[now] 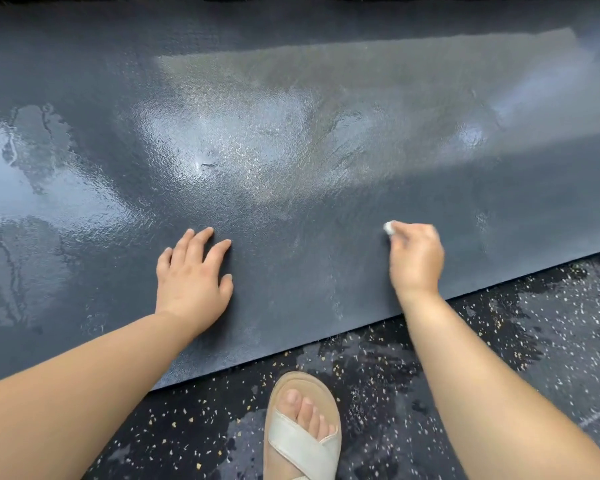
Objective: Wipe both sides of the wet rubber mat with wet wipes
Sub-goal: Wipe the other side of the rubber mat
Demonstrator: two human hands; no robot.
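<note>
A large dark grey rubber mat (291, 150) lies flat and fills most of the view, glossy with water at the left and centre. My left hand (191, 275) rests flat on the mat near its front edge, fingers spread. To the right, my right hand (414, 259) grips a small wadded white wet wipe (389, 227) and presses it onto the mat; only the wipe's tip shows past my fingers. The hand is slightly blurred.
The mat's front edge (361, 329) runs diagonally, rising to the right. In front of it is wet black speckled flooring (499, 341). My foot in a beige sandal (302, 431) stands on that floor between my arms.
</note>
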